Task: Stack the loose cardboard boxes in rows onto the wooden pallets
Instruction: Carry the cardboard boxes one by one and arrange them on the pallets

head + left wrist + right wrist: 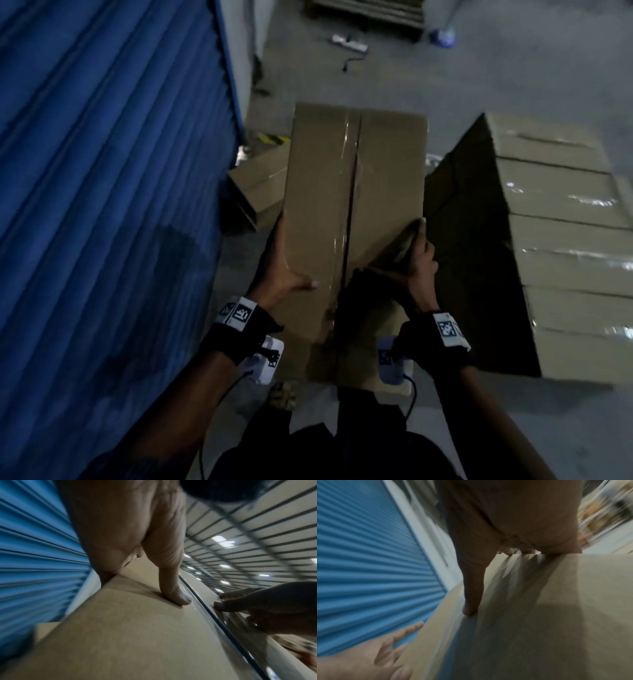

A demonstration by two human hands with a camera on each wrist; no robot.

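Note:
I hold a long brown cardboard box (356, 192) with a taped centre seam in front of me, off the floor. My left hand (284, 270) grips its left edge, thumb on top near the seam and fingers down the side. My right hand (418, 257) grips its right edge, fingers curled over it. In the left wrist view the left thumb (176, 595) presses the box top (130, 635) beside the tape. In the right wrist view the right thumb (471, 601) lies on the box (539, 615). A stack of taped boxes (561, 246) stands to my right.
A blue roller shutter (102, 171) runs along my left. A loose box (260, 185) lies on the grey floor behind the held one. A wooden pallet (366, 13) sits far ahead, with a power strip (349, 42) and cable on the floor before it.

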